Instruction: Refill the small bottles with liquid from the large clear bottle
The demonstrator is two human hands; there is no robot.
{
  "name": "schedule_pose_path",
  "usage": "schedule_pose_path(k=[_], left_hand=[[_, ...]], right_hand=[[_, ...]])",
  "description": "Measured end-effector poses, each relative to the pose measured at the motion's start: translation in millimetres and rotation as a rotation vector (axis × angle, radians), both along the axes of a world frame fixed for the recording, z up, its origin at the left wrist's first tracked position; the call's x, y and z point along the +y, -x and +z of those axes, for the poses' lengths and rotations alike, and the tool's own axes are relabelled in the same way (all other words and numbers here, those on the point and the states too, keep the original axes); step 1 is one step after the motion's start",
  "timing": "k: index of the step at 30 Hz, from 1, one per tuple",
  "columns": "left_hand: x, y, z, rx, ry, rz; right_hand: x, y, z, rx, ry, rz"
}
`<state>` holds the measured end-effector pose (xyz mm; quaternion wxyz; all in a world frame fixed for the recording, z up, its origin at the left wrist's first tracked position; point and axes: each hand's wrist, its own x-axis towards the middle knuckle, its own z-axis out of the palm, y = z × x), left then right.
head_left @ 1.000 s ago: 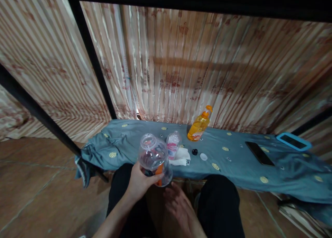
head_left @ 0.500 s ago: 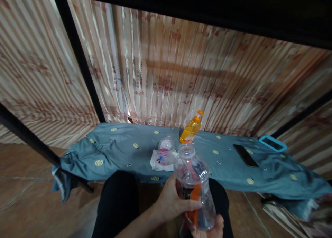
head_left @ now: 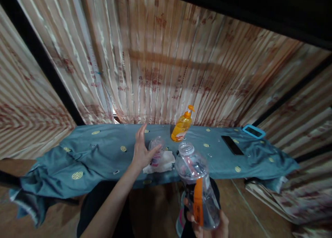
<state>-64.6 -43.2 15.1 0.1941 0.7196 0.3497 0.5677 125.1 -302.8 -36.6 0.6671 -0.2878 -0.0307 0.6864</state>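
Note:
Low in front of me, my right hand (head_left: 207, 227) grips the lower part of a large clear plastic bottle (head_left: 193, 165). The bottle has no cap and carries an orange and dark label. My left hand (head_left: 142, 150) reaches over the table with its fingers spread and nothing held. Just beside its thumb is a smaller clear plastic bottle (head_left: 157, 156) with a pink and white label, partly covered by the thumb. Under that bottle lies a white cloth or tissue (head_left: 167, 162). Whether my left thumb touches the small bottle I cannot tell.
A yellow pump bottle (head_left: 181, 127) with an orange top stands behind the cloth. To the right lie a dark phone (head_left: 232, 145) and a blue-rimmed object (head_left: 254, 131). A blue-grey patterned cloth (head_left: 103, 155) covers the table. Curtains (head_left: 155, 75) and dark poles (head_left: 41, 58) surround it.
My left hand has let go of the large bottle and moved forward and left to the small bottle. The large bottle stays in my right hand. The view has shifted right.

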Motion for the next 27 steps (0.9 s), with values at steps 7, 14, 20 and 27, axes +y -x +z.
schedule_pose_path(k=[7,14,20,27], left_hand=[[19.0,-17.3,-26.1,0.116,-0.026,-0.065],[13.1,-14.3,-40.6,0.138,0.027,-0.123],[13.2,-17.0,-42.1,0.096,0.16,-0.181],[7.8,-19.1,-30.8,0.096,0.184,-0.196]], right_hand=[[4.2,-1.0,-8.4,-0.049,0.045,-0.053],[11.5,6.4,-5.7,-0.115,0.057,-0.057],[14.8,5.1,-5.1,-0.151,0.055,-0.064],[5.3,-4.5,-1.4,-0.179,0.089,-0.11]])
